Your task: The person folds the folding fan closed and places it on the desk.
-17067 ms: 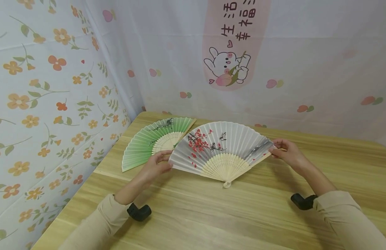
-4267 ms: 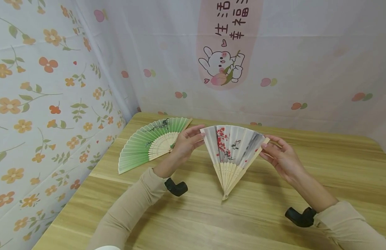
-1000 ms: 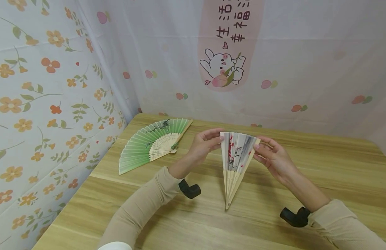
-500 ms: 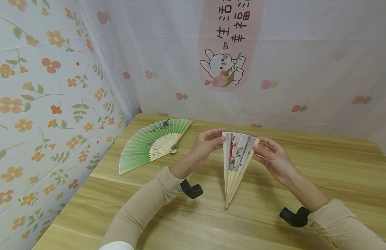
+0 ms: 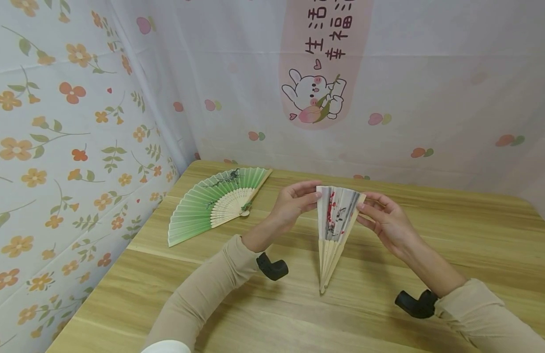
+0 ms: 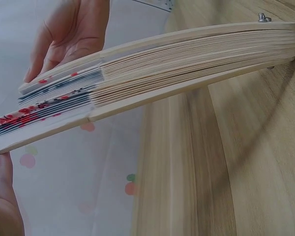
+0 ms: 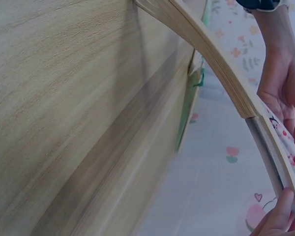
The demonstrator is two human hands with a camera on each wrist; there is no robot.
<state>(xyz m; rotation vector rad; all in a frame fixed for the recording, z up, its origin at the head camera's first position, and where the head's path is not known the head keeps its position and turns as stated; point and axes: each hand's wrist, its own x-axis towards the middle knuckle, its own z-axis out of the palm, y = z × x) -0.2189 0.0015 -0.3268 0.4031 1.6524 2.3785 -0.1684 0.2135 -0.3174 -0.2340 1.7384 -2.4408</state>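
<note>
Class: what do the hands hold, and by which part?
A folding fan with red blossoms; the left hand and right hand pinch its opposite outer edges, at the cloth end.

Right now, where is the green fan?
In the head view, the green fan lies spread open near the far left corner of the table, left of the left hand and the partly folded white fan.

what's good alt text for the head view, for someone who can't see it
A person's left hand and right hand hold the edges of a partly open pale fan with red blossoms, at a wooden table. A green fan lies spread to its left. Floral cloth hangs at the left, bunny-print cloth behind.
</note>
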